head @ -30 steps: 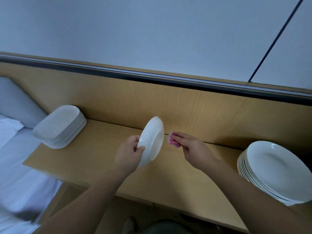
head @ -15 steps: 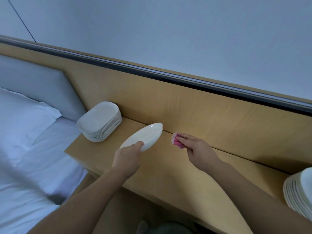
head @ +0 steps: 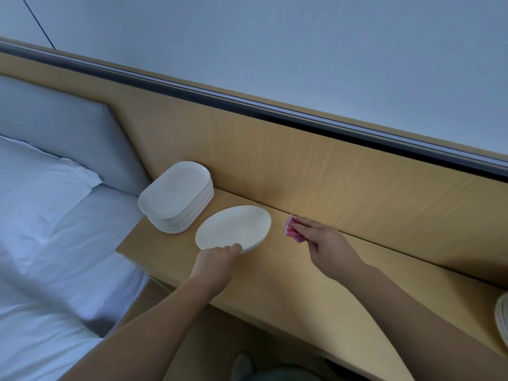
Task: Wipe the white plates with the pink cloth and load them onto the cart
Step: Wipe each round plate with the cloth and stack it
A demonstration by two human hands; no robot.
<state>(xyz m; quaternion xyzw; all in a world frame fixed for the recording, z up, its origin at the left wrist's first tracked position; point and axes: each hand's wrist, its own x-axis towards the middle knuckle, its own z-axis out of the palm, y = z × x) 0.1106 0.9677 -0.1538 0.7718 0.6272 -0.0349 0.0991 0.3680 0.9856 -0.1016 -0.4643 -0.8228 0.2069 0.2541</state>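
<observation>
on the wooden shelf [head: 302, 292] beside the bed, left of centre, the left hand [head: 217, 261] holds the near rim of a round white plate [head: 233, 228], with the thumb on top of the rim and the fingers hidden beneath it; the plate lies nearly level, face up, and whether its underside touches the shelf cannot be told. just beside its left edge stands a stack of rounded-rectangular white plates [head: 176, 198], set close against the wooden back panel [head: 343, 182]. to the right of the held plate, apart from it, the right hand [head: 327, 244] pinches a bunched pink cloth [head: 292, 231] between thumb and fingertips, near the junction of shelf and back panel. at the far right edge, a second stack of white plates [head: 502, 317] is partly visible on the same shelf. a white pillow [head: 35, 188] and a grey padded headboard [head: 55, 119] lie to the left.
</observation>
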